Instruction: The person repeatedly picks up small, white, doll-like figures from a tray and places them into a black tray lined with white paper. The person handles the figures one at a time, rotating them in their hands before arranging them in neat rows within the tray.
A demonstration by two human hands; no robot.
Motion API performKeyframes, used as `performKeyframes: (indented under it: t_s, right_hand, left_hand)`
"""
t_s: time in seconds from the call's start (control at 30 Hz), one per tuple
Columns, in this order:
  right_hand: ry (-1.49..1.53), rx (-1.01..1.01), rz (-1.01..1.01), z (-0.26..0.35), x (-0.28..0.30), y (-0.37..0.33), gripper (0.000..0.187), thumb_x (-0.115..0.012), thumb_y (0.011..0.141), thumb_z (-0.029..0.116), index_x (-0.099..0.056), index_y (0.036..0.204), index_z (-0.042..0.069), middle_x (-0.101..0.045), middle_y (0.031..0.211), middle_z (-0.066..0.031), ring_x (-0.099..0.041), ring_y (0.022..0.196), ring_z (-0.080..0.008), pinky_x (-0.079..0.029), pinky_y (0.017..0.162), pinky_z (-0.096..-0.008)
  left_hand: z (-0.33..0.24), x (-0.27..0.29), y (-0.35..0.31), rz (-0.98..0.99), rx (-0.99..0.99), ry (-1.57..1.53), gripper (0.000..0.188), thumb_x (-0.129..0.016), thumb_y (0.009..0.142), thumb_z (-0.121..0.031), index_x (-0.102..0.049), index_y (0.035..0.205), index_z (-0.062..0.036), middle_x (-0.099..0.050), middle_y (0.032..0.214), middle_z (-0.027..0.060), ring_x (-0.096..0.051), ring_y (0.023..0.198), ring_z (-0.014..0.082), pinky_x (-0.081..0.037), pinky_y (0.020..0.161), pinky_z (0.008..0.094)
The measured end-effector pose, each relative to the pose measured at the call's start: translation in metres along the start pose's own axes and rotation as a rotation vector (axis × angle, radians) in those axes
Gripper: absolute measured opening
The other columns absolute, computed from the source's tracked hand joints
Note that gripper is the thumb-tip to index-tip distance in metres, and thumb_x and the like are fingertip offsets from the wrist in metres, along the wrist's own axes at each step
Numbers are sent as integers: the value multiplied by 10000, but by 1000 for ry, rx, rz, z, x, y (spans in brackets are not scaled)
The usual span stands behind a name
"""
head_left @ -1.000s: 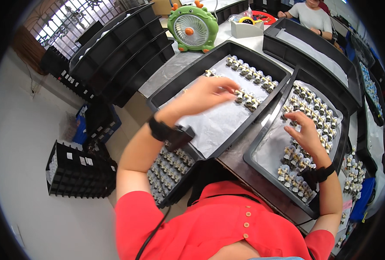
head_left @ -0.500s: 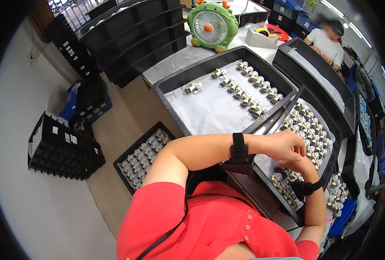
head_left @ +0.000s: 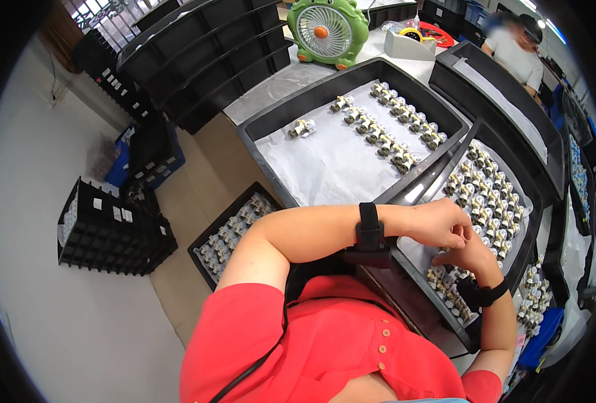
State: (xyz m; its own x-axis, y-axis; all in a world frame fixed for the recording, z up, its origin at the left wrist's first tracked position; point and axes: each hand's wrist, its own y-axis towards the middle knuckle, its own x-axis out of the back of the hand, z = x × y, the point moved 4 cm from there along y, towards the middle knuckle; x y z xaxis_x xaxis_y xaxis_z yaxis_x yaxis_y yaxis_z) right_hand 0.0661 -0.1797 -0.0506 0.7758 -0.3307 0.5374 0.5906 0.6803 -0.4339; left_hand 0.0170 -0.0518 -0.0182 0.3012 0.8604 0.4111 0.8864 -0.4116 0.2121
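Over the tilted black tray (head_left: 476, 336) at the right, my two hands meet. My left hand (head_left: 439, 223) has its fingers curled in and its fingertips close to the right hand; anything between them is too small or hidden to make out. Partly behind it, my right hand (head_left: 474, 254) is bent inward, thumb and fingers drawn toward the left fingertips. Under and around both hands, small white, gold and dark figurines (head_left: 489, 195) stand in rows on white paper. Dark bands circle both wrists.
A larger black tray (head_left: 261, 158) beyond my left arm holds several rows of similar figurines on paper. Behind it are a green fan (head_left: 328, 30) and stacked black crates (head_left: 204, 54). A lower tray (head_left: 211, 252) is by the floor. Another person (head_left: 516, 54) works at the far right.
The view has shifted a little, so the trays and fan sit differently in it. My right hand and forearm appear slightly farther right; both hands stay together over the tray.
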Motion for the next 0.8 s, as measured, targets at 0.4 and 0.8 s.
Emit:
performKeyframes:
  t_s: [0.4,0.8]
  right_hand:
    - [-407,287,49,-7,15,14,601,-839,517,124,-588,1051,8,-633,973,-153,-602,942,-308,-488,829,-355]
    - [-324,390,-125,22,23,11,300,-701,658,123,-555,903,28,-567,863,-119,-578,765,-242,-476,661,-355]
  left_hand:
    - [4,14,5,-108,161,-243,243,-619,846,-105,-617,1052,25,-661,953,101,-630,848,128,-504,765,263]
    - [-5,43,-4,-339,213,-471,267,-608,877,-122,-591,1121,-15,-624,1037,50,-573,964,107,-445,852,249]
